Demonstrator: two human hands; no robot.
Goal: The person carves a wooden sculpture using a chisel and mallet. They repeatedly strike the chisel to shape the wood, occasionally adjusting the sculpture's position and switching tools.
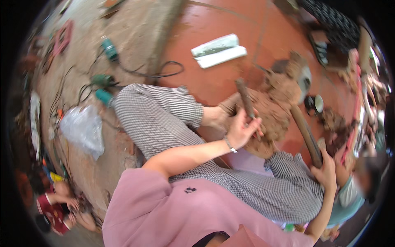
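You have two hands, two sticks, one bracelet, one brown lump. Also three green tools, one plastic bag, at least two other people.

- A rough, brown, lumpy mass is seen with an uneven surface.
- A slim brown rod is held over it, tilted.
- A long wooden handle is held slantwise at its right.

The left grip curls while the right grip clenches.
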